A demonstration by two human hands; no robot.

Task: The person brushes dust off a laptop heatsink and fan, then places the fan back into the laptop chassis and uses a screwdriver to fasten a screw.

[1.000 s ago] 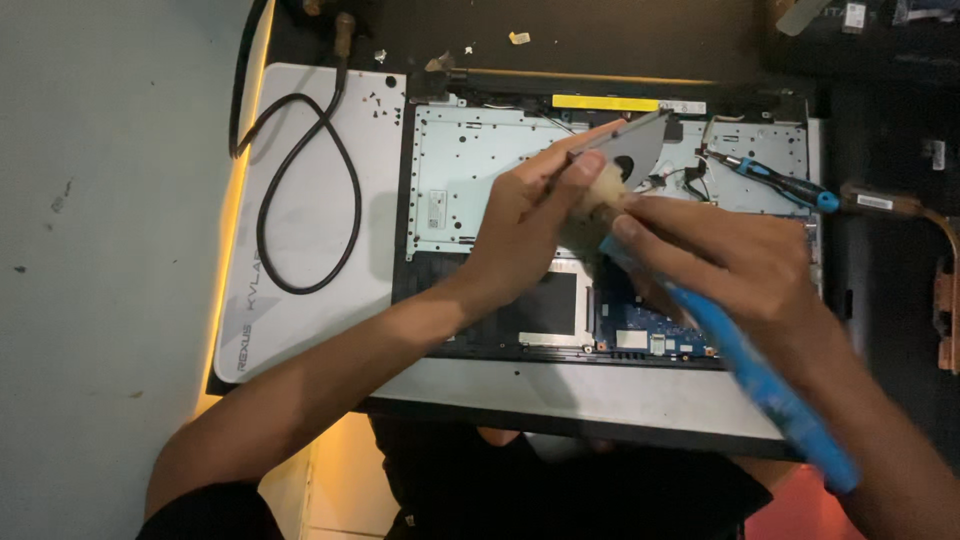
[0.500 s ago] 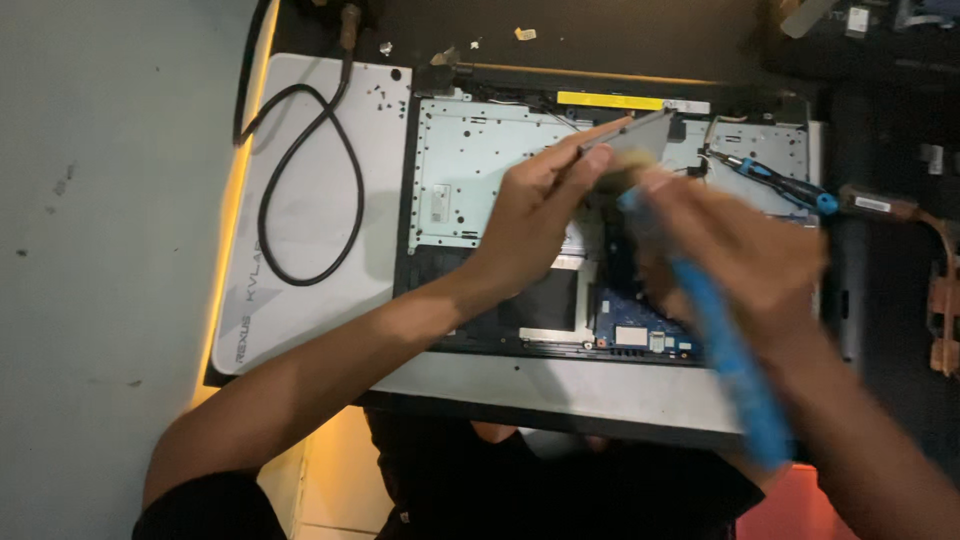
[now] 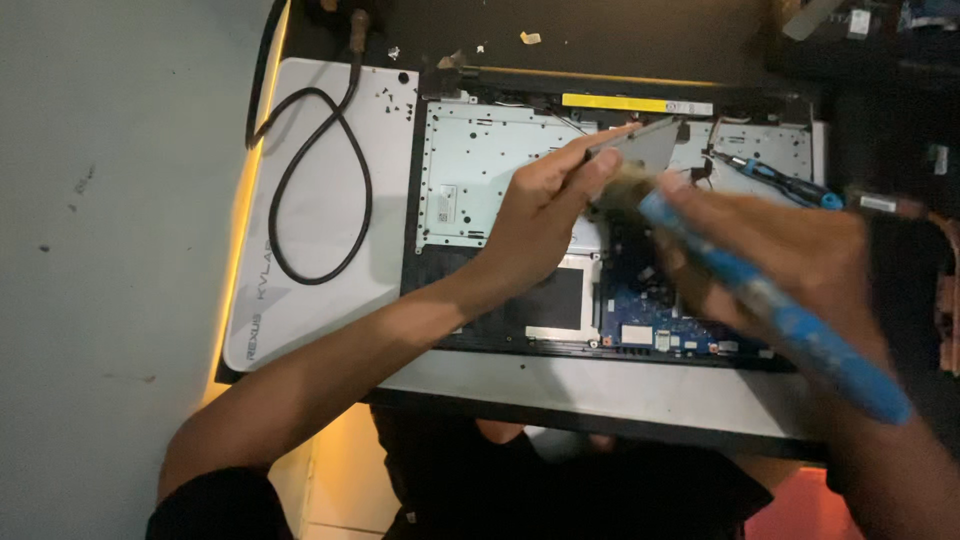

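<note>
Head view: I have one opened laptop (image 3: 500,180) lying base-up in front of me, its cover off so that the silver inner plate and one blue circuit board (image 3: 650,310) are exposed. My left hand (image 3: 545,215) is closed in a pinch on one small grey part (image 3: 645,145), which I hold tilted above the far middle of the laptop so its underside faces the brush. My right hand (image 3: 790,260) is closed around one blue-handled brush (image 3: 790,325); the handle runs toward my near right, and the pale bristle end sits touching or just beside the grey part. The picture is blurred there, so I cannot tell which.

One blue-handled screwdriver (image 3: 775,178) lies on the far right of the laptop, near my right hand. To the left lies one white pad (image 3: 320,320) carrying one looped black cable (image 3: 310,185). Small dark screws (image 3: 392,97) lie grouped at the pad's far corner, kept together off the laptop; they are too small to count.
</note>
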